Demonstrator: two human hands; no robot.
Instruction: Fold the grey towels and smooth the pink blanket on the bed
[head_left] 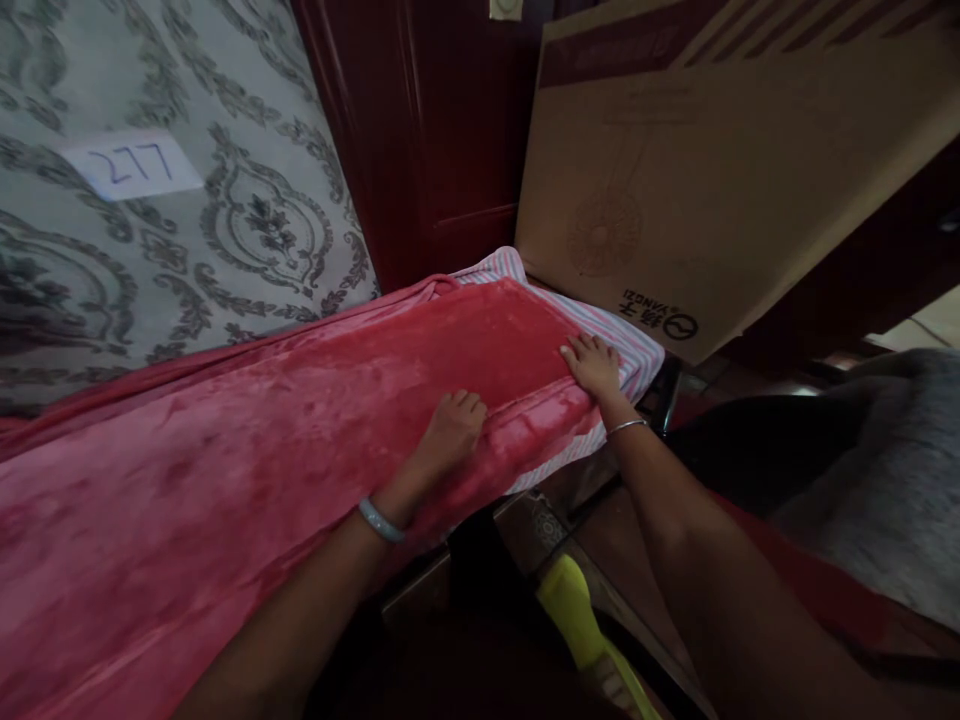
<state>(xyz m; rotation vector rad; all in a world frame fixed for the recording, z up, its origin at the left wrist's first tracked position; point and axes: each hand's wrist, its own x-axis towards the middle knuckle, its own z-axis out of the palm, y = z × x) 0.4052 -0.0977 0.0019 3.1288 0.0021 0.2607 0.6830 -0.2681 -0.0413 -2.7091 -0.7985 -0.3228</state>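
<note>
A red plush blanket (322, 430) is spread lengthwise along a narrow raised surface. Striped pink, white and blue cloth (630, 335) shows from under its far end and along its near side. My left hand (454, 428), with a pale bangle at the wrist, is closed with curled fingers on the blanket near its front fold. My right hand (594, 366) lies flat at the far right corner, its fingers spread over the blanket's edge beside the striped cloth. A thin silver bangle circles that wrist.
A large cardboard box (600, 170) leans behind the far end, beside a dark red door (450, 120). Patterned wall covering (270, 225) bears a paper marked 277 (135, 165). A yellow slipper (570, 605) is below; grey fluffy cloth (877, 490) is at right.
</note>
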